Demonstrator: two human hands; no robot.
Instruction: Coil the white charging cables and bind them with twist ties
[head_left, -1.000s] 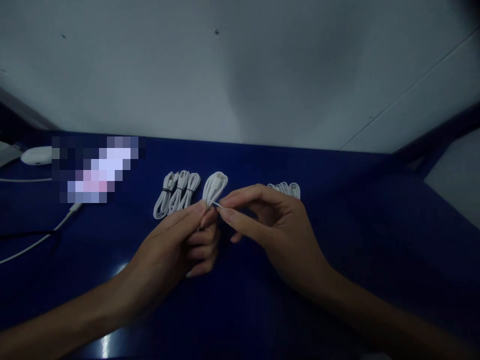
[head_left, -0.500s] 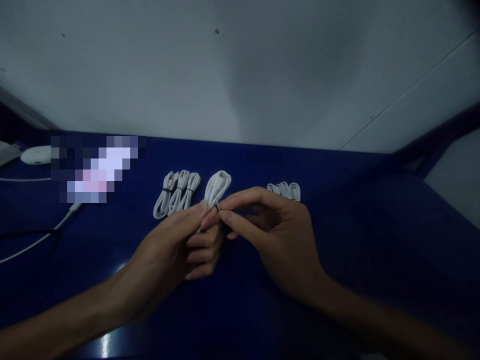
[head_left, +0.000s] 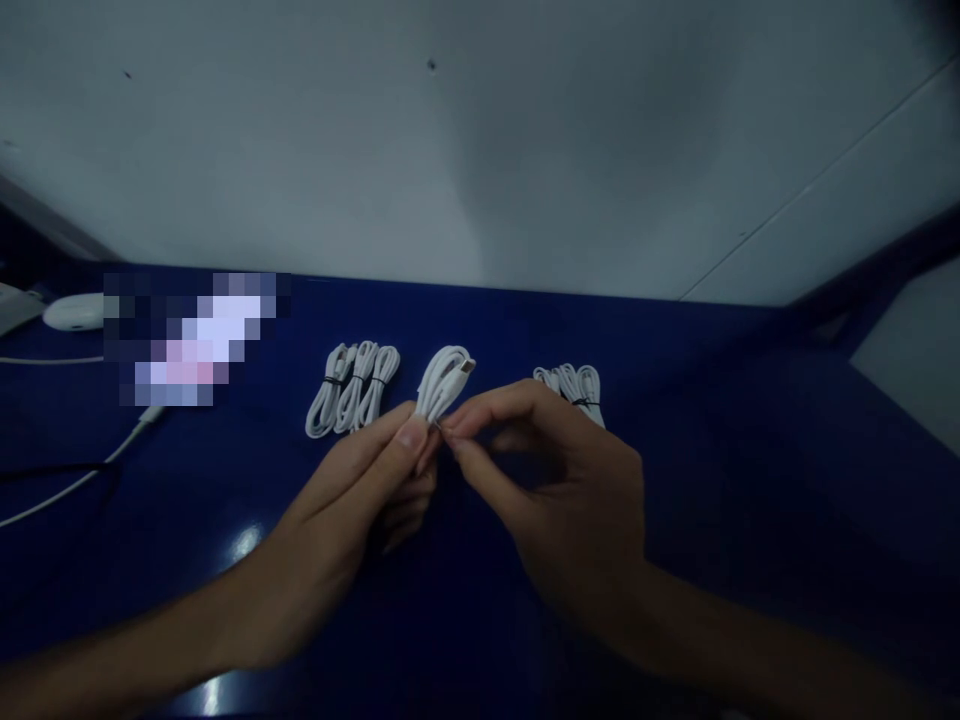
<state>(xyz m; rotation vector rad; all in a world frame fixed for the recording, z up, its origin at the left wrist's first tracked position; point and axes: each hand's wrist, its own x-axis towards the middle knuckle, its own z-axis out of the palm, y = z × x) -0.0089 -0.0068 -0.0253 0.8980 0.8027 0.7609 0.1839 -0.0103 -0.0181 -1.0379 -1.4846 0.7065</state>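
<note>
A coiled white USB cable (head_left: 442, 385) stands up from my left hand (head_left: 375, 480), which is closed around its lower end. Its metal-tipped plug points up and to the right. Close against the coil, my right hand (head_left: 570, 480) pinches the end of a thin tie (head_left: 441, 425) between thumb and forefinger. How far the tie goes round the coil is hidden by my fingers. Left of the held coil lie several bundled white cables (head_left: 352, 390) side by side, bound with black ties. More bundled white cables (head_left: 574, 385) lie behind my right hand, partly covered by it.
The glossy blue table (head_left: 480, 620) runs back to a grey-white wall (head_left: 375, 150). At the left are a blurred-out bright phone-like object (head_left: 217, 325), a white cord (head_left: 75, 492), a dark cord (head_left: 60, 467) and a rounded white object (head_left: 73, 312).
The held coil has turned, so its plug now leans to the right instead of facing me. My left hand has rolled with it. My right fingers stay pinched at the tie.
</note>
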